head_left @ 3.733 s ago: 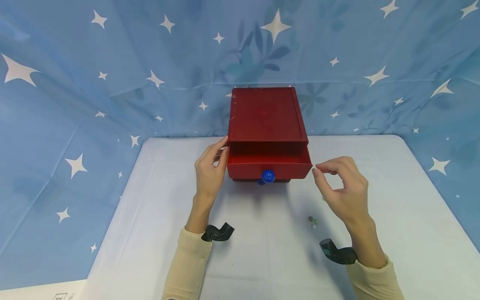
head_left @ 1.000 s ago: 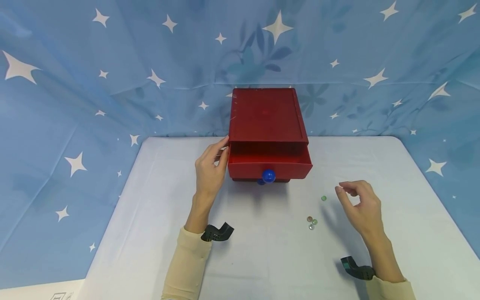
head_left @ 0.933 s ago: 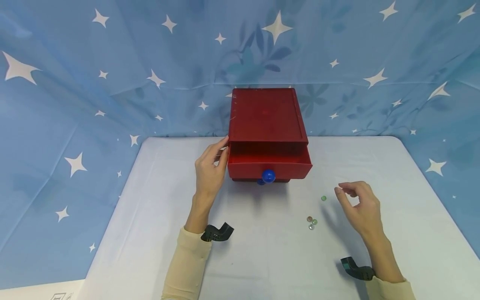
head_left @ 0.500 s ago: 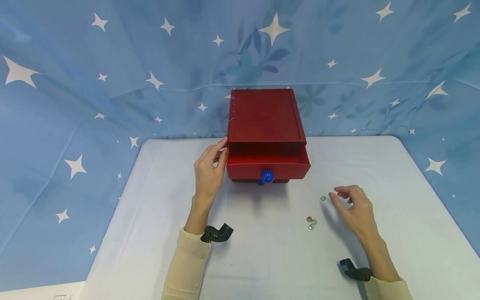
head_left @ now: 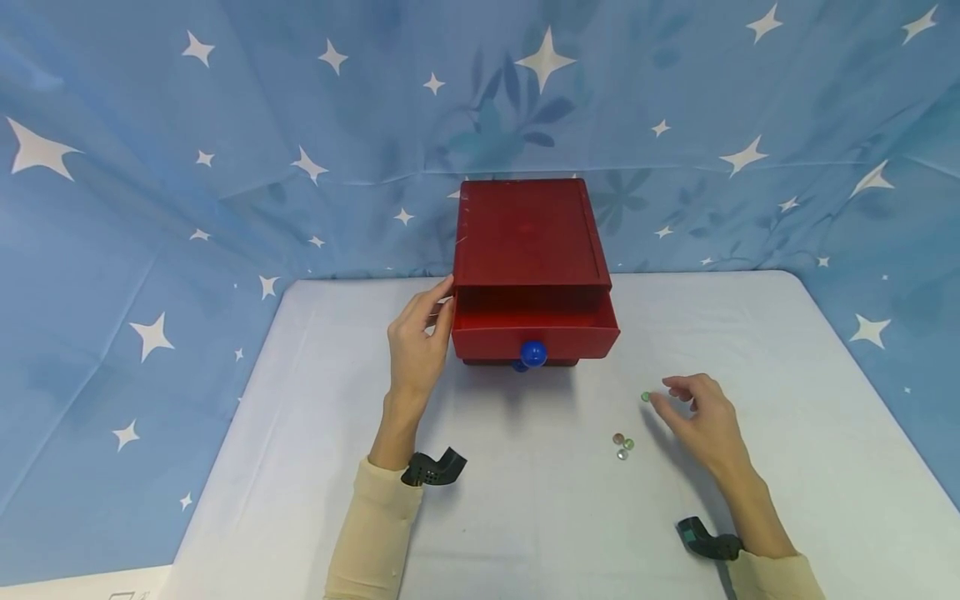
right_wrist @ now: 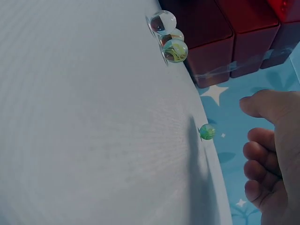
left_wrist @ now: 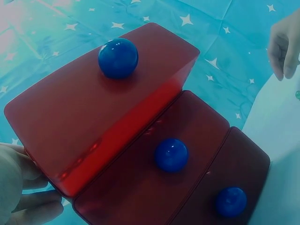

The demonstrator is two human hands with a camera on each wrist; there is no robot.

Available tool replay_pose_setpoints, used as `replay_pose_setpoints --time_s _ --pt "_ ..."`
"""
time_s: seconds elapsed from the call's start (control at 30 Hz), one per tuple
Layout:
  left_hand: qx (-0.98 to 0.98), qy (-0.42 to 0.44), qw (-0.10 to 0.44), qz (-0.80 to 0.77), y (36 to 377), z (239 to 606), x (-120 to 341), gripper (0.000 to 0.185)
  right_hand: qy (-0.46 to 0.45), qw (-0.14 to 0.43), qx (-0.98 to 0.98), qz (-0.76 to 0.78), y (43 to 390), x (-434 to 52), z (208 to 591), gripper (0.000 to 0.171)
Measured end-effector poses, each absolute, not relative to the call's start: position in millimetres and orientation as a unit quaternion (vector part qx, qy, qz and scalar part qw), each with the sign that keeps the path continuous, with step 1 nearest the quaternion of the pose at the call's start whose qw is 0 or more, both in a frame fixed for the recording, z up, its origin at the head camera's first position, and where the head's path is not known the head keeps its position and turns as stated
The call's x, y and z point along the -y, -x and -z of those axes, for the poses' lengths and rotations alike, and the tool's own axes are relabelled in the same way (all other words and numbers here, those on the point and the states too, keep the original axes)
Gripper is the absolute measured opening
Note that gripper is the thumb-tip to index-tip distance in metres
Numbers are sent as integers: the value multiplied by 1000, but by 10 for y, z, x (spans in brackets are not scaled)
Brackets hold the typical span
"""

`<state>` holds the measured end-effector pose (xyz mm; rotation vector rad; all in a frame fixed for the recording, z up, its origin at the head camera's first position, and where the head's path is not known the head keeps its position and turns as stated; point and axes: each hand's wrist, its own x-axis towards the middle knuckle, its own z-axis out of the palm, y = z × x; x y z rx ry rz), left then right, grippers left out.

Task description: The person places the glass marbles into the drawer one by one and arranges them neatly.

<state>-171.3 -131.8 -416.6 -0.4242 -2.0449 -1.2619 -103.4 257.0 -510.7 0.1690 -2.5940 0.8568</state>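
Reaching with loose fingers, right hand [head_left: 701, 419] nears green marble [head_left: 646, 397]; left hand [head_left: 416, 342] rests flat on red drawer box [head_left: 528, 242]; three marbles [head_left: 622, 445] nearby on white bench [head_left: 525, 508], starry blue backdrop [head_left: 225, 125].

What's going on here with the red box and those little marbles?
A person sits at a table with a red drawer chest. Their left hand rests against its left side, and the top drawer, with a blue knob, stands pulled out. Their right hand reaches with loosely curled fingers toward a single green marble on the table, not yet touching it. Three more marbles lie clustered nearby.
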Motion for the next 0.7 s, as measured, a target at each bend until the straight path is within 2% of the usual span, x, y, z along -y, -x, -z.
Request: replay_pose_setpoints --time_s 0.23,0.7 --pt "785 166 347 486 1723 4164 1314 33 -62 159 939 -300 1068 -2578 5126 31" --pt "787 168 347 482 1718 4172 1325 34 -72 117 951 -278 1109 -2592 5155 31"
